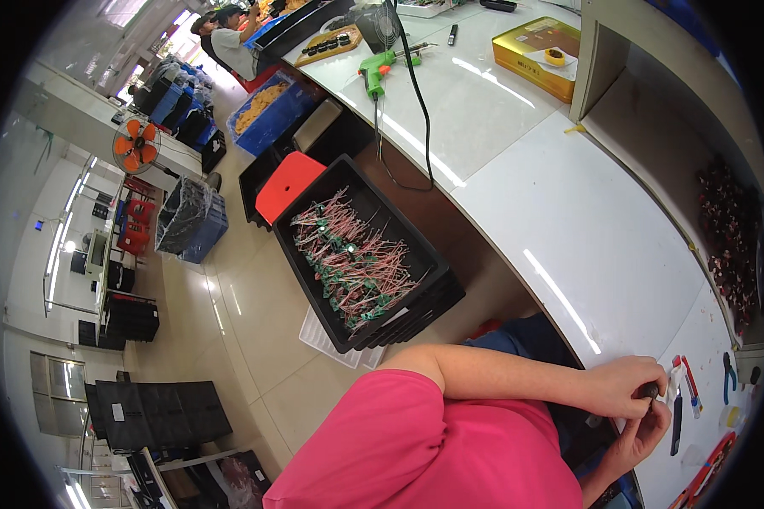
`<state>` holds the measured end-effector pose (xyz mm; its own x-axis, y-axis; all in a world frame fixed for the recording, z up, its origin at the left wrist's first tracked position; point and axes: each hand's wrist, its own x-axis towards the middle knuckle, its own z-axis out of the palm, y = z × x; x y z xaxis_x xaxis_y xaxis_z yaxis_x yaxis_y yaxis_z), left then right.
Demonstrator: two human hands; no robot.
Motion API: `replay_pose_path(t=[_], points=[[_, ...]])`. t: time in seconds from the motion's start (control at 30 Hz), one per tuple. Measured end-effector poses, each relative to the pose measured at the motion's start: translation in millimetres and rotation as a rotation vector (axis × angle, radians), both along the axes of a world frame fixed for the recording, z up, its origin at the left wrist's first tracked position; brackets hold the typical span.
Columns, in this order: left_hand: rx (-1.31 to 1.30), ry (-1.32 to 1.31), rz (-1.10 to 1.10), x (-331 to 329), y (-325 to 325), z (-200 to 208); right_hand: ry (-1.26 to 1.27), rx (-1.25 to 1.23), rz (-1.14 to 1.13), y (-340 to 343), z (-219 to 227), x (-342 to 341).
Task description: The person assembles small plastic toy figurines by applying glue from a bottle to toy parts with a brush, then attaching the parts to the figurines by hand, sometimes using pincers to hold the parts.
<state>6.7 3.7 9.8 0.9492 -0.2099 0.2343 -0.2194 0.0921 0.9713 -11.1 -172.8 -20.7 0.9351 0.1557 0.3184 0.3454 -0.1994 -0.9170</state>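
Both hands meet over the white, smooth-topped workbench (552,182), low on the right of the view, and between their fingertips sits a small, dark, rounded piece (649,390). The left hand (624,387) is curled, its fingers bent over the piece from above; the right hand (639,436) comes up from below, thumb and fingers nearly closed at the piece's lower end. What the piece is made of cannot be told, as the fingers hide much of it. Just to the view's right of the hands lie a slim black bar-shaped tool (676,424), a red slender stick-like tool (690,378) and, a little farther, blue-handled pliers (729,378). Below these, near the right hand, is a red-edged tray (706,477), partly cut off by the rim. Well apart from the hands, up and to the left, a black rectangular plastic bin (437,273) holds a heap of pink-and-white wires with small green parts (356,259). Far above the hands, a green glue gun (375,75) rests on the bench.
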Motion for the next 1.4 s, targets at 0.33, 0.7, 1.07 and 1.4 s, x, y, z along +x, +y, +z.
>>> replay_pose_path(t=[0.33,0.7,1.07,1.4], points=[[0.015,0.003,0.006,-0.2,-0.2,-0.9,-0.043,-0.033,-0.001,-0.6,-2.4,0.9],[0.024,0.003,0.001,-0.8,0.9,-0.5,-0.042,-0.002,0.028,-0.5,-2.6,1.2],[0.047,-0.006,0.054,-1.0,-0.5,-2.8,-0.022,0.036,0.058,2.1,-3.1,3.9],[0.097,-0.046,0.020,0.2,-5.3,-2.0,0.049,0.116,-0.135,-3.2,-10.9,-8.7]])
